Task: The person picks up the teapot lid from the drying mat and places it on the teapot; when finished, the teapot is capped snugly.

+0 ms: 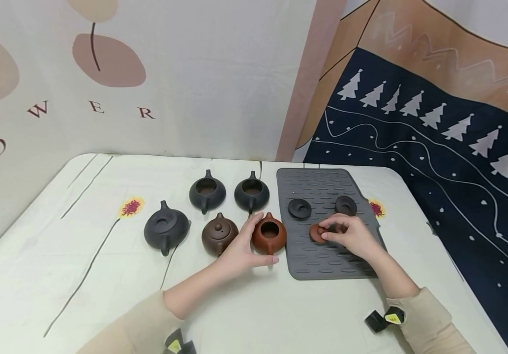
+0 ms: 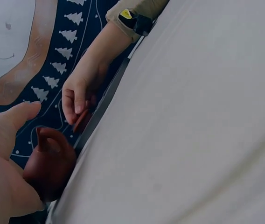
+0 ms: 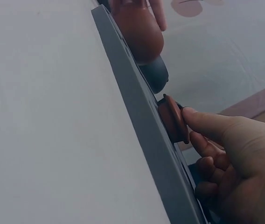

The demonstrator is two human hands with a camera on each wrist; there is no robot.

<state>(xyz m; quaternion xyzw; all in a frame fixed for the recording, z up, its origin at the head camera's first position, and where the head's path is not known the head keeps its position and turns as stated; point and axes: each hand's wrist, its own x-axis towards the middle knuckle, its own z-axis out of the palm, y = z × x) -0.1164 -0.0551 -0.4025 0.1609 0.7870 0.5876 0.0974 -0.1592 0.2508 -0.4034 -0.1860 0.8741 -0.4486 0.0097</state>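
Observation:
My left hand (image 1: 241, 250) is at the left and near side of a reddish-brown clay teapot (image 1: 260, 242) without its lid. Its fingers and thumb are spread around the pot, and in the left wrist view the thumb stands off the handle of the teapot (image 2: 51, 168). My right hand (image 1: 352, 237) pinches a reddish-brown teapot lid (image 3: 172, 119) between thumb and fingers, at the grey mat (image 1: 309, 268). Whether the lid touches the mat is hard to tell. Two black lids (image 1: 300, 209) lie on the mat beyond it.
Left of my left hand stand a dark brown lidded teapot (image 1: 214, 238) and a black lidded teapot (image 1: 167, 231). Two black teapots without lids (image 1: 215, 200) stand farther back. A printed white cloth (image 1: 81, 275) covers the table. Patterned curtains (image 1: 218, 78) hang behind.

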